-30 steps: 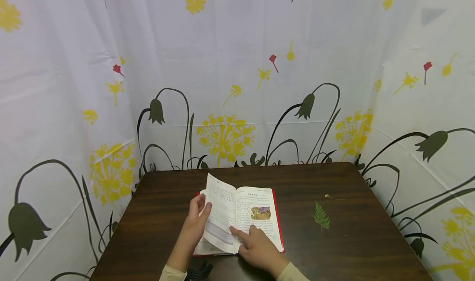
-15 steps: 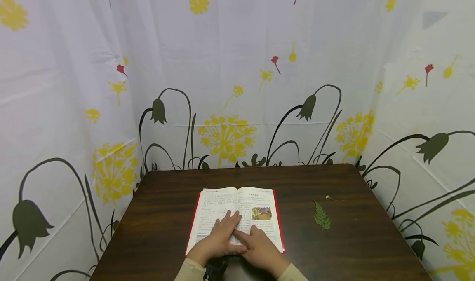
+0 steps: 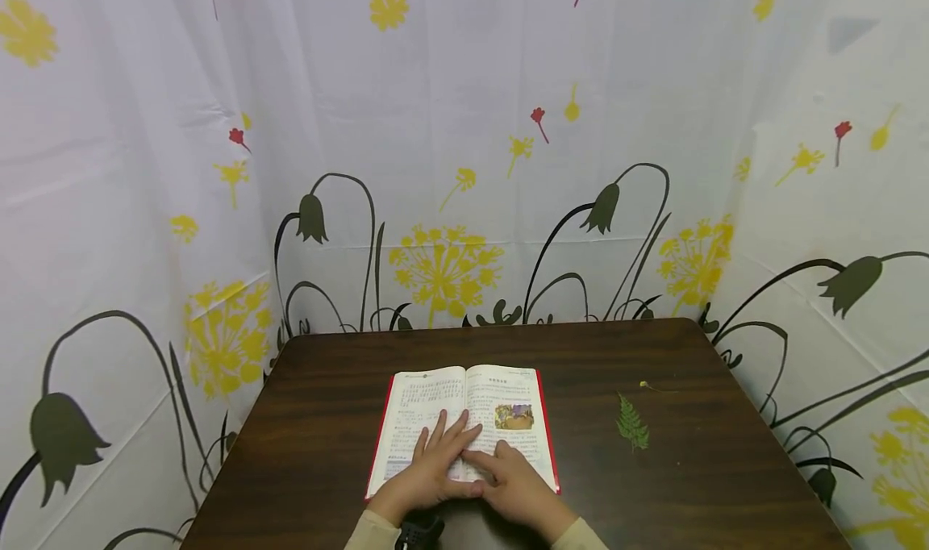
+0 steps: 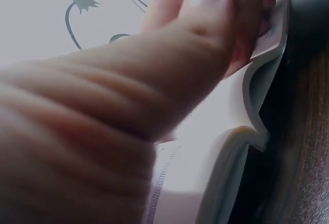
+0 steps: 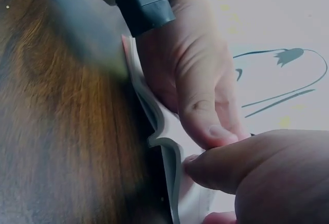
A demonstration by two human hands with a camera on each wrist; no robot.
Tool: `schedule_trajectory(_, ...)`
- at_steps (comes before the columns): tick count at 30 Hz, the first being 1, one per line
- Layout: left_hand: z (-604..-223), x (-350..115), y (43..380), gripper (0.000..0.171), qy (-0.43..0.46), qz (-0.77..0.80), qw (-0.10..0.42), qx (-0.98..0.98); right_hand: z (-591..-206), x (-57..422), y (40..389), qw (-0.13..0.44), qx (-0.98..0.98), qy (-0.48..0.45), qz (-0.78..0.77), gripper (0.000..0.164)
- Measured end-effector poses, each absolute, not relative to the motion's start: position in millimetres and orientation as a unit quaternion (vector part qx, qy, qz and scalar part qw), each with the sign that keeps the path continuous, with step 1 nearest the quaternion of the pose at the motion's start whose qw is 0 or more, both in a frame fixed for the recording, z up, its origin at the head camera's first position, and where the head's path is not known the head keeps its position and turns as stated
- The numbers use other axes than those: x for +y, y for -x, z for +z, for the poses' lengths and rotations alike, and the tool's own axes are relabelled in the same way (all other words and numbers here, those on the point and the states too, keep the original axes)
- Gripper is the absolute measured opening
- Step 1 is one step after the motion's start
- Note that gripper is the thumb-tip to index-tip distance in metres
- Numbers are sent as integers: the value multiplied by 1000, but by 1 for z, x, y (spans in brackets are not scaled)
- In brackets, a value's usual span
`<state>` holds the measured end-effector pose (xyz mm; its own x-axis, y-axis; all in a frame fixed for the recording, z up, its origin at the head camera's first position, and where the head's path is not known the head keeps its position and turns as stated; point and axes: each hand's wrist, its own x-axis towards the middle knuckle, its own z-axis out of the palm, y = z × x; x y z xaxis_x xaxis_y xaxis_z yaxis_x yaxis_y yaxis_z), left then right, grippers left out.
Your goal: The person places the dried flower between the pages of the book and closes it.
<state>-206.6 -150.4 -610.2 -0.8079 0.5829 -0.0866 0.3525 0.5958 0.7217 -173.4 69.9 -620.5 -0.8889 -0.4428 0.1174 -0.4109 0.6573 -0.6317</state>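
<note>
An open book [image 3: 421, 397] with a red cover lies on the table, with printed text on both pages and a coloured picture on the right one. My left hand [image 3: 428, 473] rests on it near the lower centre, fingers straight and spread across the gutter. Beside it, my right hand [image 3: 522, 489] rests on the lower right page, its forefinger reaching toward the gutter. In the right wrist view, the thumbs of the left hand [image 5: 193, 80] and right hand [image 5: 277, 170] meet or nearly meet above the book's lower edge. The hands hide part of both pages.
On the dark wooden table [image 3: 312, 421], a pressed green fern leaf [image 3: 632, 423] lies right of the book. Just above it is a thin stem with a small yellow flower [image 3: 644, 385]. A flower-printed white curtain [image 3: 450, 131] surrounds the table's far side.
A second ago my left hand held a raised left page; that page now lies flat and the left hand has moved right onto the gutter. The right hand stays nearly in place.
</note>
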Motion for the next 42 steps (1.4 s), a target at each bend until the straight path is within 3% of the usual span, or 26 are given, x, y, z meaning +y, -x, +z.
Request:
schedule_trajectory(5, -610, -150, 208, 100, -270, 361, 147, 880, -620, 72, 174, 12, 902, 243, -358, 49)
schedule_trajectory(13, -609, -150, 208, 101, -274, 344, 139, 887, -623, 71, 162, -71, 882, 275, -375, 46)
schedule_trajectory(16, -610, -151, 207, 101, -274, 341, 142, 888, -628, 73, 158, -58, 870, 267, -410, 39)
schedule_trajectory(21, -612, -149, 205, 101, -268, 339, 136, 892, -630, 96, 151, 44, 826, 199, -526, 20)
schedule_trajectory(26, -613, -147, 202, 100, -263, 341, 139, 892, -619, 132, 141, 92, 805, 87, -580, 20)
schedule_trajectory(38, -613, -145, 205, 101, -263, 331, 128, 897, -599, 223, 135, 26, 884, -82, -460, 11)
schedule_trajectory(42, -613, -145, 202, 102, -259, 329, 129, 899, -597, 252, 137, 14, 905, -121, -407, 29)
